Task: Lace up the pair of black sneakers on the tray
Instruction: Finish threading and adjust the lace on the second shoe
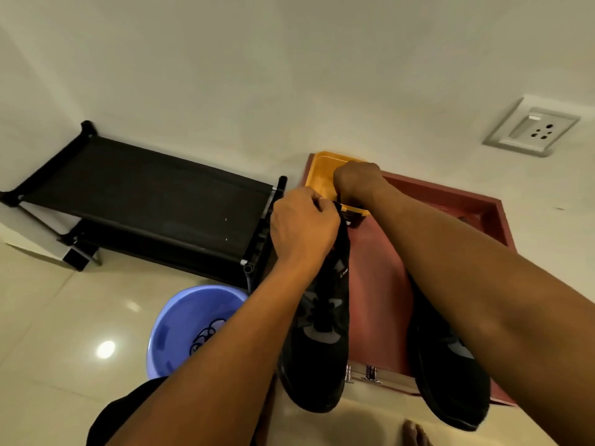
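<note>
Fingers (317,202) of left hand (302,226) grip sneaker (322,349); right hand (355,181) curled, hold unclear; logo (344,272) unreadable.

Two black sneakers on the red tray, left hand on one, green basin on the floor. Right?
Head view: the basin is blue, not green. Rest holds: left sneaker and right sneaker lie on the red tray, left hand gripping the left one.

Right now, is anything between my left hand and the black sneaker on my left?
Nothing visible does: the left hand already grips the far end of the left sneaker.
</note>
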`<move>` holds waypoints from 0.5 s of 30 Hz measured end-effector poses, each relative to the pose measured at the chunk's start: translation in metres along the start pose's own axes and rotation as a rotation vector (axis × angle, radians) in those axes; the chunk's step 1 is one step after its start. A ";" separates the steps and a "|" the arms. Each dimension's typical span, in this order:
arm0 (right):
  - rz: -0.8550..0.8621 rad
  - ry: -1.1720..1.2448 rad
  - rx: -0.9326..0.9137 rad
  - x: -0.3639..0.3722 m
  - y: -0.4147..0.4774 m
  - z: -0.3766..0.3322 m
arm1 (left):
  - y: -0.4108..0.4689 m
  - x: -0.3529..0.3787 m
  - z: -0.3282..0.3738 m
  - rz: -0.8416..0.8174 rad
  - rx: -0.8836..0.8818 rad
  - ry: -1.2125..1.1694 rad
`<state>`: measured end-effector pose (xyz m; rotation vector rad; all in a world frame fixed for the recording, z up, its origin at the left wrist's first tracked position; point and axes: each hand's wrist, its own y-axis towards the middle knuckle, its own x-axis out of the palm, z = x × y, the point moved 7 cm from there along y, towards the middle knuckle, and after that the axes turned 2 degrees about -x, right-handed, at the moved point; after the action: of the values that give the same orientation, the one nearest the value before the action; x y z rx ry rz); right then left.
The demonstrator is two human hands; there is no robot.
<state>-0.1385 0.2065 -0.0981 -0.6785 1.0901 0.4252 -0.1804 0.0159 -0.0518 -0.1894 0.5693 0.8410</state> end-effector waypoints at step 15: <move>0.319 1.354 0.014 -0.036 -0.206 0.084 | -0.039 0.004 0.027 -0.281 -0.002 -0.422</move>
<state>0.0307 0.1151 0.0190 -0.7718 2.4987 0.1800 -0.1382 0.0030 -0.0335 -0.0860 0.1402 0.5840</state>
